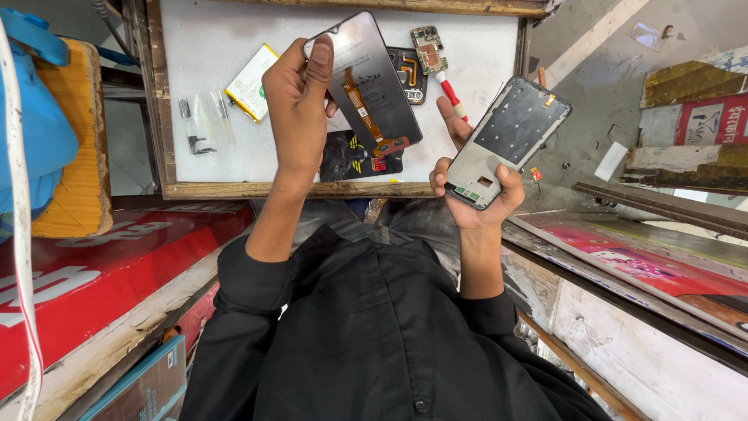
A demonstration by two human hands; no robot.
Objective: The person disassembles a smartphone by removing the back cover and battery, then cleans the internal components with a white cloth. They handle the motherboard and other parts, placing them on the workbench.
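Note:
My left hand (300, 105) holds up a dark phone screen panel (372, 78) with an orange flex cable on its back, thumb on the panel's upper left corner. My right hand (474, 191) grips a phone middle frame (510, 140), grey with a dark inner plate, tilted up to the right. Both parts hang above the near edge of a white work tray (202, 70). Below the hands is my black shirt.
On the tray lie a white and yellow battery (251, 82), a dark back cover (354, 160), a small circuit board (428, 47), a red-handled screwdriver (450, 92), another dark part (409, 74) and tweezers (191, 125). Red boards flank me left and right.

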